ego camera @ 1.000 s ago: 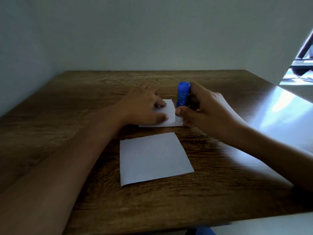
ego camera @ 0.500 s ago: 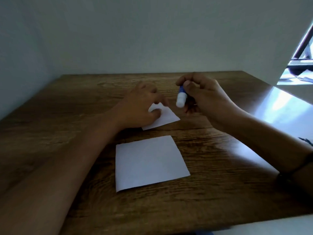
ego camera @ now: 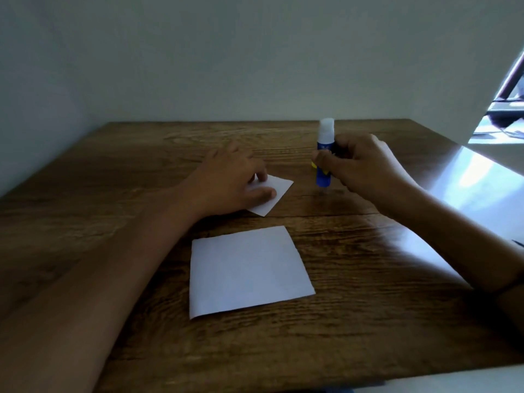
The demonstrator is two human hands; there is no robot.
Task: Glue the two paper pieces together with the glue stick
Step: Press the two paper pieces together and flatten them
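A large white paper square (ego camera: pixel 249 270) lies flat on the wooden table (ego camera: pixel 113 171) in front of me. Beyond it, a smaller white paper piece (ego camera: pixel 273 195) rests on the table, partly covered by my left hand (ego camera: pixel 229 180), whose thumb and fingers pinch its left part. To the right, my right hand (ego camera: pixel 360 165) grips a blue glue stick (ego camera: pixel 324 157) that stands upright with its white tip pointing up and its base on or just above the table.
A pale wall rises behind the table's far edge. Bright glare falls across the table's right side (ego camera: pixel 482 188). A dark frame and window area (ego camera: pixel 507 89) show at the far right. The table's front edge runs along the bottom.
My right hand turned the glue stick over, white tip now up, and moved it right, away from the small paper. My left hand turned the small paper and slid it slightly left.
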